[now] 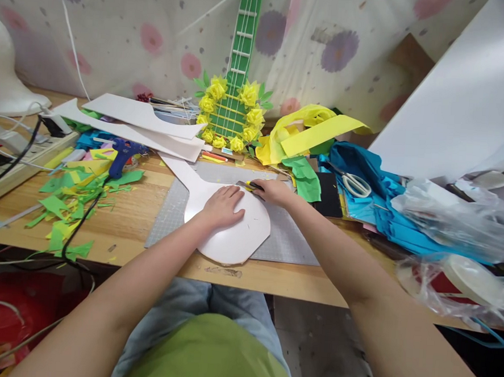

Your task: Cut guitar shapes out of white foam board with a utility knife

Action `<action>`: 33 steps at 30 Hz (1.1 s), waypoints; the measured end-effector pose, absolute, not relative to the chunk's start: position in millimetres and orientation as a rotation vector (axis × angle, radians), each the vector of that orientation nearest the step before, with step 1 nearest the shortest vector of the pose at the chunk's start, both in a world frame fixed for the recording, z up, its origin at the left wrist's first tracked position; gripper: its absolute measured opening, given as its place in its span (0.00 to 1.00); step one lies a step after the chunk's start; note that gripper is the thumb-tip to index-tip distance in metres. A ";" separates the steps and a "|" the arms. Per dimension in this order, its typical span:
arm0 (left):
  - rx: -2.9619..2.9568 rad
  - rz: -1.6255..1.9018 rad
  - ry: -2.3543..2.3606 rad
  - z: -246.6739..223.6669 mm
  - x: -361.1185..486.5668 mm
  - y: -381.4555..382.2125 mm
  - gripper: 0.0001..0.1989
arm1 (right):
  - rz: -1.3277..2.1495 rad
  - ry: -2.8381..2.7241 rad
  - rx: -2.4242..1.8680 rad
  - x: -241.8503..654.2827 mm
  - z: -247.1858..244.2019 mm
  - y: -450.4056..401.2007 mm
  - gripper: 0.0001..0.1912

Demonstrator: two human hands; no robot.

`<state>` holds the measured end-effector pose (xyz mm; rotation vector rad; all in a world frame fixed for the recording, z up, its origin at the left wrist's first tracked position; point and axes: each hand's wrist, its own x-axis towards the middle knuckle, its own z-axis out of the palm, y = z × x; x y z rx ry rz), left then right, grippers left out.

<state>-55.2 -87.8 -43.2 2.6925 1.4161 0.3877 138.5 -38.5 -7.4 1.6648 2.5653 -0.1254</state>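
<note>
A white foam board cutout [227,241] with a round body and a long neck lies on a grey cutting mat [292,236]. My left hand [223,208] rests flat on the round body with its fingers stretched out. At the upper right edge of the cutout, my right hand [273,192] is closed around a dark-handled utility knife [254,187]. The knife's blade end points left, close to the board's edge. A few short dark marks show on the white surface right of my left hand.
Behind the mat stands a green paper guitar [226,118] with yellow flowers. A blue glue gun [123,157] lies left among paper scraps [58,205]. White board offcuts [149,119] lie behind. Scissors [355,183] rest on blue paper [386,219] at right, beside plastic bags [459,218].
</note>
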 end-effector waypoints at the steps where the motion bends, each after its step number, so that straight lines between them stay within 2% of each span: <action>1: 2.697 0.388 1.420 -43.0 -55.0 -88.0 0.26 | -0.126 2.568 1.659 138.3 -7.0 -38.8 0.23; 9: 2.682 0.393 1.431 -42.6 -53.7 -88.2 0.26 | -0.094 2.575 1.638 139.0 -4.7 -42.3 0.23; 17: 2.690 0.398 1.446 -40.6 -52.4 -87.2 0.25 | 0.097 2.565 1.504 131.0 10.9 -37.5 0.20; 33: 2.680 0.414 1.449 -41.1 -52.3 -87.5 0.25 | 0.042 2.533 1.423 143.1 17.3 -29.8 0.21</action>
